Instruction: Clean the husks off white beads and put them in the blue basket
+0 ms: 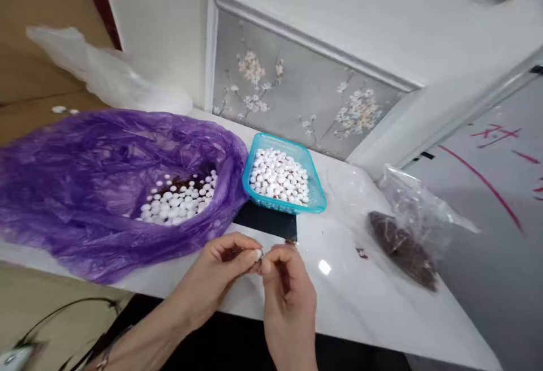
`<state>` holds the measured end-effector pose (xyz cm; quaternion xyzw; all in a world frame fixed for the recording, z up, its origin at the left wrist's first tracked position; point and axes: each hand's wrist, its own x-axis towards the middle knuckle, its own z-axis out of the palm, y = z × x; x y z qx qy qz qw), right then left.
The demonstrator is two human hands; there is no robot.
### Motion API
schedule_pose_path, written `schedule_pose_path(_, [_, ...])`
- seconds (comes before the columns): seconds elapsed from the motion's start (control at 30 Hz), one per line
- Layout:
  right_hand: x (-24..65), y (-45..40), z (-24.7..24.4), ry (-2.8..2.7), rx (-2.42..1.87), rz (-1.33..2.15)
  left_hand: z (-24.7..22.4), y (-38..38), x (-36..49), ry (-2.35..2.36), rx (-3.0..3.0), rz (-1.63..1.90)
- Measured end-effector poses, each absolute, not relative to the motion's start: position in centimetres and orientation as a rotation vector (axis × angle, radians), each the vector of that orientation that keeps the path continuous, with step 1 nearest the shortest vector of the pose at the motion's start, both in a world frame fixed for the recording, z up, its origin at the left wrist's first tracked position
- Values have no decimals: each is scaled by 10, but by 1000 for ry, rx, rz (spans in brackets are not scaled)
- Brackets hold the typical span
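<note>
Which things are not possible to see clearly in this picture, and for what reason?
All in the head view:
- Small white piece: partly covered by the left hand's fingers.
- Right hand's grip: its fingers hide it.
- Purple bag: left end cut off by edge.
- Basket floor: under white balls.
- Brown contents, clear bag: blurred.

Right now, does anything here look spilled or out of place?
A small dark red scrap lies loose on the white table, and two white pieces sit on the brown surface, outside the purple bag; all look stray.
</note>
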<state>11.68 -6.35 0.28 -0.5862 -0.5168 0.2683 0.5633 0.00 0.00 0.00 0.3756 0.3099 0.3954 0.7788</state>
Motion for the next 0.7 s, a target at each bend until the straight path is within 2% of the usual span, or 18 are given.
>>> schedule_pose_path(0.23, [110,-61,1,-1216,-1360,583,1,-2,-1,685,793,857])
schedule_pose_path(0.7, [115,-55,6,-1015,-1273,835,1,-1,-2,598,681,859])
